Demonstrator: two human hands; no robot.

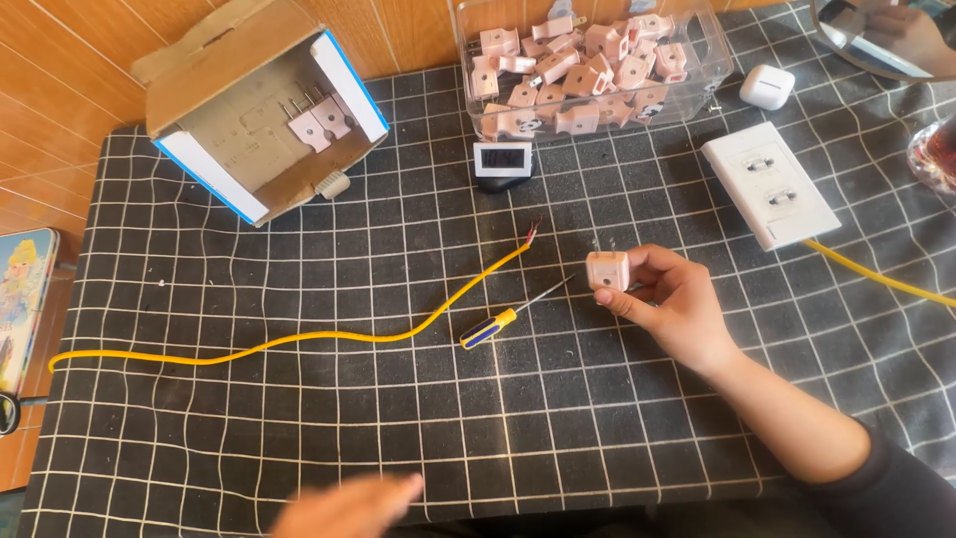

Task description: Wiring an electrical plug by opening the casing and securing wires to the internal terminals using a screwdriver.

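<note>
Right hand holds pink plug body over the cloth-covered surface; left hand blurred at the near edge

Nearest, the left hand (349, 506) lies low at the surface (299, 418) edge, blurred, holding nothing; whether its fingers are spread or curled cannot be told. The right hand (669, 299) has its grip pinched on a pink plug (607, 270), prongs up, lifted as if for inspection. Just left lies a screwdriver (513, 315) with yellow-blue handle, within reach, and a yellow cable (299, 342) with bared end toward the plug. Beyond: a small digital display (502, 159), a white double socket plate (770, 184), a white earbud case (767, 87). Farthest, a clear tub (717, 70) heaped with matching pink plugs and a brown carton (261, 105), blue-edged, tipped open, plugs inside
</note>
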